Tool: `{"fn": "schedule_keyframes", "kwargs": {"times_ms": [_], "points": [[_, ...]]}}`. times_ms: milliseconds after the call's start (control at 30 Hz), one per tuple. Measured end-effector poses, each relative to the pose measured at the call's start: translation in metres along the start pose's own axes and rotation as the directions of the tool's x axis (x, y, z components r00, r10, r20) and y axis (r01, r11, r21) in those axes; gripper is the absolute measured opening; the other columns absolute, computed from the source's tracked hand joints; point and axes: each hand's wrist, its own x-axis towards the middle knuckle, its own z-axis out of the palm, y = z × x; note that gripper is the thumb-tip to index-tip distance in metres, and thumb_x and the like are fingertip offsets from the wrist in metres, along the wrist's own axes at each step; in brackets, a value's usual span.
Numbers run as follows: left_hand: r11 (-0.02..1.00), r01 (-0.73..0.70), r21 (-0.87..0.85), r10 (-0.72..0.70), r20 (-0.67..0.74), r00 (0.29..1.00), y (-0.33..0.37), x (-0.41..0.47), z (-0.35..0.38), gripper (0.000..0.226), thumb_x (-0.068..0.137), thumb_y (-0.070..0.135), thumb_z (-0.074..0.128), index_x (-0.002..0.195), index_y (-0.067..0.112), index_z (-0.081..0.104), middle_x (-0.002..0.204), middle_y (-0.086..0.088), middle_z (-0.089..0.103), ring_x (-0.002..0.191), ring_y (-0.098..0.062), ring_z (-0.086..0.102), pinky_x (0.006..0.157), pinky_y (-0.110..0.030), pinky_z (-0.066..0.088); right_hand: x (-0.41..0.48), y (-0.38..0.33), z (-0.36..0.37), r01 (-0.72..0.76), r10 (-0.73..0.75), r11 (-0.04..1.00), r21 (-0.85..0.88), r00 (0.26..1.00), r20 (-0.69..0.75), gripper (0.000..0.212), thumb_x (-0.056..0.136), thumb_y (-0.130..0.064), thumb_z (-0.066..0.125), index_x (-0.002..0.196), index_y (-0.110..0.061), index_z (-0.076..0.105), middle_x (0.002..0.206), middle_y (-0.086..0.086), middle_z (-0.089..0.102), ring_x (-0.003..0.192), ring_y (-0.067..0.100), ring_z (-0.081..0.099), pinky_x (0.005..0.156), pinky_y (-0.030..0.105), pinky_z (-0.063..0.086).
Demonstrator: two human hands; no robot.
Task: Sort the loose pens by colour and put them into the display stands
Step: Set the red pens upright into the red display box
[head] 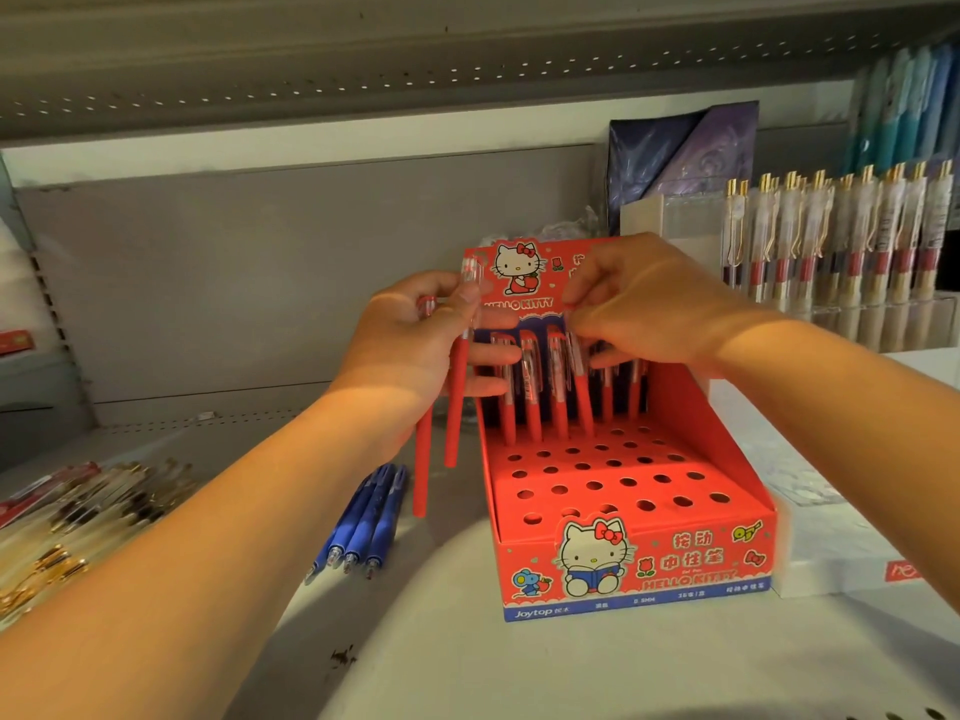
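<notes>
Here the left hand (pixel 410 345) closes around two spare red plastic pens (pixel 457 402), hanging tip-down as a ready supply. The right hand (pixel 644 309) pinches the clip end of one red pen (pixel 582 387), steering it into the back row of the red perforated cardboard display stand (pixel 623 491). Blue pens (pixel 363 517) lie unsorted on the shelf (pixel 415 641).

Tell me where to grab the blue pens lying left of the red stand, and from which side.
Take the blue pens from above, fingers pinching across the matte blue barrels near mid-length. They lie flat on the shelf in a tight side-by-side bundle, tips toward you, clear of the red stand, so the top is open. The left hand already holds red pens; the right hand looks likelier to be free first.
</notes>
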Motion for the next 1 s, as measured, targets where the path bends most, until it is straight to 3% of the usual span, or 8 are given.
{"fn": "schedule_keyframes", "kwargs": {"times_ms": [100, 200, 367, 467, 533, 700, 833, 1000], "points": [[1.000, 0.013, 0.002, -0.013, 0.024, 1.000, 0.001, -0.001, 0.000, 0.014, 0.102, 0.023, 0.051, 0.102, 0.013, 0.061, 0.091, -0.006, 0.077, 0.074, -0.029, 0.075, 0.049, -0.034, 0.058, -0.001, -0.002, -0.005, 0.046, -0.056, 0.966, -0.256, 0.998, -0.031, 0.016, 0.079, -0.009, 0.071, 0.085, -0.022, 0.064, 0.090, -0.003, 0.064, 0.083, 0.016, 0.066, 0.070, 0.031, 0.058], [0.999, 0.029, -0.019, -0.029, 0.041, 0.999, 0.001, -0.001, 0.000, 0.013, 0.101, 0.023, 0.052, 0.100, 0.014, 0.061, 0.089, -0.009, 0.077, 0.073, -0.030, 0.075, 0.049, -0.035, 0.058, -0.004, -0.006, -0.005, 0.067, -0.050, 0.895, -0.440, 0.997, 0.051, 0.018, 0.079, -0.009, 0.069, 0.084, -0.025, 0.062, 0.088, -0.008, 0.059, 0.081, 0.009, 0.058, 0.062, 0.020, 0.044], [0.999, 0.037, -0.037, -0.034, 0.084, 0.996, 0.000, -0.002, 0.002, 0.013, 0.100, 0.023, 0.054, 0.100, 0.011, 0.058, 0.087, -0.012, 0.076, 0.072, -0.031, 0.075, 0.049, -0.035, 0.058, -0.007, -0.009, 0.000, 0.083, -0.082, 0.865, -0.494, 0.996, 0.023, 0.013, 0.082, -0.014, 0.065, 0.085, -0.027, 0.063, 0.090, -0.011, 0.057, 0.086, 0.011, 0.057, 0.064, 0.021, 0.043], [0.998, 0.041, -0.037, -0.035, 0.140, 0.990, 0.000, -0.003, 0.002, 0.014, 0.101, 0.023, 0.051, 0.102, 0.011, 0.058, 0.090, -0.016, 0.075, 0.073, -0.033, 0.075, 0.050, -0.036, 0.058, -0.007, -0.019, 0.002, 0.082, -0.085, 0.995, -0.062, 0.995, -0.052, 0.012, 0.085, -0.016, 0.066, 0.090, -0.026, 0.068, 0.084, -0.010, 0.066, 0.075, 0.005, 0.062, 0.059, 0.019, 0.046], [0.998, 0.043, -0.035, -0.036, 0.178, 0.983, 0.000, -0.004, 0.003, 0.015, 0.101, 0.023, 0.050, 0.102, 0.011, 0.059, 0.089, -0.016, 0.075, 0.072, -0.033, 0.075, 0.050, -0.036, 0.058, -0.011, -0.027, 0.004, 0.018, -0.026, 0.961, 0.276, 0.999, 0.026, 0.010, 0.085, -0.017, 0.070, 0.094, -0.022, 0.071, 0.080, -0.005, 0.073, 0.072, 0.007, 0.068, 0.055, 0.023, 0.051], [0.999, 0.052, -0.012, -0.047, 0.269, 0.962, 0.000, -0.008, 0.002, 0.019, 0.100, 0.023, 0.051, 0.106, 0.009, 0.061, 0.086, -0.013, 0.075, 0.073, -0.033, 0.075, 0.052, -0.036, 0.058, -0.016, -0.026, 0.013, 0.013, -0.075, 0.934, 0.356, 0.984, 0.161, 0.015, 0.085, -0.019, 0.074, 0.099, -0.022, 0.073, 0.088, 0.002, 0.073, 0.077, 0.012, 0.067, 0.076, 0.036, 0.055], [0.999, 0.049, 0.003, -0.048, 0.294, 0.955, 0.000, -0.008, 0.003, 0.015, 0.097, 0.023, 0.054, 0.102, 0.010, 0.061, 0.086, -0.013, 0.075, 0.073, -0.032, 0.074, 0.055, -0.037, 0.059, -0.016, -0.026, 0.011, -0.004, -0.064, 0.902, 0.431, 0.988, 0.142, 0.010, 0.084, -0.014, 0.073, 0.087, -0.022, 0.073, 0.081, -0.001, 0.074, 0.081, 0.013, 0.069, 0.087, 0.039, 0.054], [0.999, 0.042, 0.017, -0.045, 0.233, 0.971, -0.002, -0.007, 0.005, 0.021, 0.096, 0.030, 0.050, 0.098, 0.011, 0.061, 0.083, -0.012, 0.075, 0.074, -0.028, 0.075, 0.062, -0.032, 0.060, -0.014, -0.029, 0.006, -0.054, -0.033, 0.820, 0.570, 0.989, 0.141, 0.009, 0.090, -0.005, 0.065, 0.090, -0.014, 0.067, 0.080, 0.003, 0.073, 0.074, 0.014, 0.070, 0.070, 0.026, 0.058]]}}
